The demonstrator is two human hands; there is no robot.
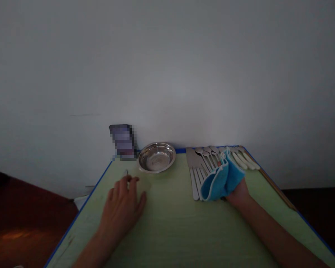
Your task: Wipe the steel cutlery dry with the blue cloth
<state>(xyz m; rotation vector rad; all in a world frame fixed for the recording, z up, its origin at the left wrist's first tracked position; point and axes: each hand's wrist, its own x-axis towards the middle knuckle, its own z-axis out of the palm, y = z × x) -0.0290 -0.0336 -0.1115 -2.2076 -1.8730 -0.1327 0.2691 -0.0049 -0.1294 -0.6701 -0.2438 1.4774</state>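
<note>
My left hand (123, 201) rests low over the left side of the green table, palm down, fingers bent and the thumb apart. A small grey tip (126, 172) shows just past its fingers; what it belongs to is hidden. On the right, a blue cloth (222, 180) with a pale edge is gripped in my right hand (239, 193), over a row of cutlery. Forks (195, 182) and spoons (208, 156) lie to the left of the cloth and partly under it. White-handled utensils (244, 160) lie to its right.
A round steel bowl (156, 158) stands at the back of the table (167, 230). Left of it, a phone (123, 141) leans on the wall. Wooden chopsticks (276, 188) lie along the right edge. Blue trim borders the table.
</note>
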